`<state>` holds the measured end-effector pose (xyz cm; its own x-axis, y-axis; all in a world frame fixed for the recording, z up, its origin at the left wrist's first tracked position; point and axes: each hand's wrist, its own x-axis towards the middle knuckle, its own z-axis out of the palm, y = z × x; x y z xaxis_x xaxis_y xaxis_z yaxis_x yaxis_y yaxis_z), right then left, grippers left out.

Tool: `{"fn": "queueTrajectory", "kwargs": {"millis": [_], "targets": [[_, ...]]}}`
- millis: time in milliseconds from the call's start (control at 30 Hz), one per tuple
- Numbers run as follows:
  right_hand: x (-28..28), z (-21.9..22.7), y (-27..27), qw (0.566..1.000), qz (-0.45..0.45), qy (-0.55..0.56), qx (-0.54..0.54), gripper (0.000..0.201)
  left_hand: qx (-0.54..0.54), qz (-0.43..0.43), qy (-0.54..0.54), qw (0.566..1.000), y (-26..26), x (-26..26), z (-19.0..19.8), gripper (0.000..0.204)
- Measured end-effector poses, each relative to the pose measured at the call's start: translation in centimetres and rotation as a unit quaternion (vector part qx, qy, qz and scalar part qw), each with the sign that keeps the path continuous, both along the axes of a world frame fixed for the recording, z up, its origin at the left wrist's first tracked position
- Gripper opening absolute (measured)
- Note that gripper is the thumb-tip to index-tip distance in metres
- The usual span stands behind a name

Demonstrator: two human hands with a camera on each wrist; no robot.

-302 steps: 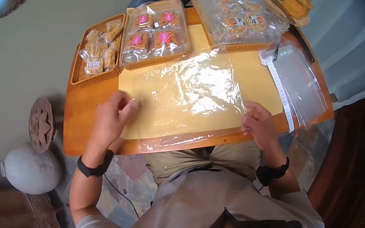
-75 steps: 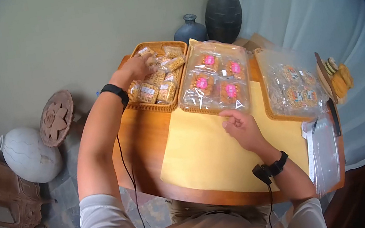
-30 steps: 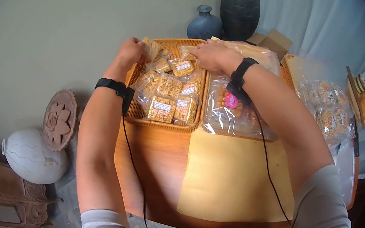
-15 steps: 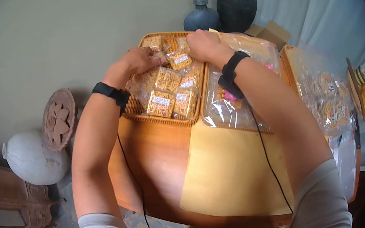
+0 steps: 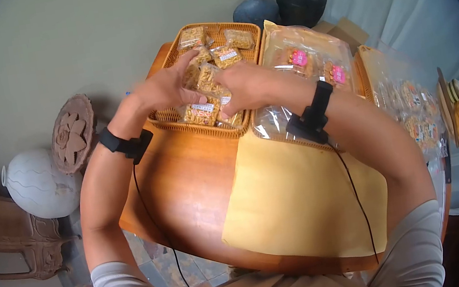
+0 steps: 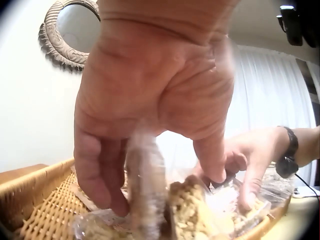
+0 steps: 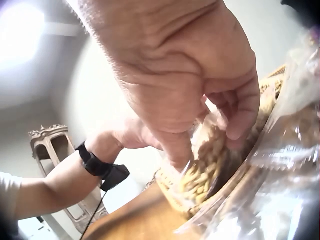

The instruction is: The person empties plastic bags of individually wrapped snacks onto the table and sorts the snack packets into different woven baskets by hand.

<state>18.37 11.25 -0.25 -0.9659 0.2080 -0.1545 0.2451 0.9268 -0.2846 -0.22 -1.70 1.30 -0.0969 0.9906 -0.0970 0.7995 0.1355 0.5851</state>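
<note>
Both hands are inside the left wicker basket (image 5: pixel 198 130), which holds several clear-wrapped snack blocks of golden bits with white labels. My left hand (image 5: pixel 164 89) reaches in from the left, thumb and index finger spread apart over the packets. In the left wrist view, a clear-wrapped snack packet (image 6: pixel 146 175) stands on edge between its curled fingers and thumb. My right hand (image 5: pixel 247 85) comes in from the right, close to the left one. It pinches a snack packet (image 7: pixel 202 172) between thumb and fingers in the right wrist view. A labelled packet (image 5: pixel 202 112) lies near the left thumb.
Beside the basket sits a second basket of pink-labelled packets (image 5: pixel 299 59) under clear film. Farther right is a third basket with wrapped packets (image 5: pixel 420 131). A yellow mat (image 5: pixel 298 198) covers the table's near part. Two vases (image 5: pixel 256 8) stand behind; black cables (image 5: pixel 155 224) hang from both wrists.
Ten seconds ago both hands were over the mat with clear film on it; that film is gone. Both hands then moved to the basket's far end, and now have come nearer and closer together.
</note>
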Motion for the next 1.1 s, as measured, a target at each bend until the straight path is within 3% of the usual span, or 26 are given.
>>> {"fn": "queueTrajectory", "kwargs": {"millis": [100,167,333,367,433,500,567,633,700,800,900,967,1000,1067,1100], "targets": [[0.4,-0.3,-0.3,0.997,-0.030,0.051,-0.054,0.061,-0.043,0.034,0.077,0.996,-0.3,0.9,0.1,0.100],[0.9,-0.8,-0.1,0.992,-0.048,0.069,-0.099,0.056,-0.046,0.052,-0.172,0.983,-0.5,-0.3,-0.4,0.097],[1.4,0.4,1.8,0.952,-0.147,0.088,-0.253,0.037,-0.009,0.099,-0.292,0.951,-1.9,-2.9,-1.9,0.094],[2.5,1.0,2.0,0.952,-0.148,0.088,-0.254,0.037,0.024,0.127,-0.337,0.932,-2.3,-2.8,-1.5,0.093],[5.1,3.0,3.0,0.888,-0.120,0.090,-0.435,0.029,0.030,0.148,-0.350,0.924,-3.7,-2.5,-0.6,0.092],[8.9,5.3,1.8,0.883,-0.083,0.021,-0.461,0.023,0.049,0.142,-0.403,0.903,-4.7,-2.2,-0.2,0.092],[11.7,4.3,1.2,0.887,-0.001,-0.042,-0.460,0.022,0.053,0.112,-0.411,0.903,-6.0,-0.2,-0.2,0.092],[14.1,3.8,0.2,0.910,0.075,-0.142,-0.383,0.024,0.010,-0.029,-0.361,0.932,-6.8,3.5,-0.5,0.093],[16.4,2.7,-0.9,0.932,0.133,-0.170,-0.293,0.028,-0.058,-0.085,-0.457,0.883,-7.4,8.1,-2.0,0.093],[18.2,2.7,-2.5,0.940,0.138,-0.226,-0.213,0.031,-0.105,-0.124,-0.490,0.857,-7.3,12.3,-4.8,0.093],[20.0,1.9,-3.4,0.958,0.072,-0.253,-0.114,0.029,-0.128,-0.122,-0.457,0.872,-7.4,14.1,-5.4,0.092],[20.4,3.1,-3.5,0.971,0.086,-0.202,-0.099,0.024,-0.077,-0.136,-0.276,0.948,-7.6,14.7,-4.4,0.084],[20.4,4.4,-3.2,0.977,0.091,-0.176,-0.076,0.021,-0.077,-0.136,-0.276,0.948,-7.8,14.8,-3.7,0.084],[18.8,5.7,-2.7,0.983,0.095,-0.149,-0.054,0.018,-0.045,-0.120,0.026,0.991,-8.1,14.9,0.0,0.063],[17.5,6.0,-2.3,0.991,0.066,-0.104,-0.057,0.020,0.021,-0.087,0.028,0.996,-7.6,13.9,-0.1,0.054]]}}
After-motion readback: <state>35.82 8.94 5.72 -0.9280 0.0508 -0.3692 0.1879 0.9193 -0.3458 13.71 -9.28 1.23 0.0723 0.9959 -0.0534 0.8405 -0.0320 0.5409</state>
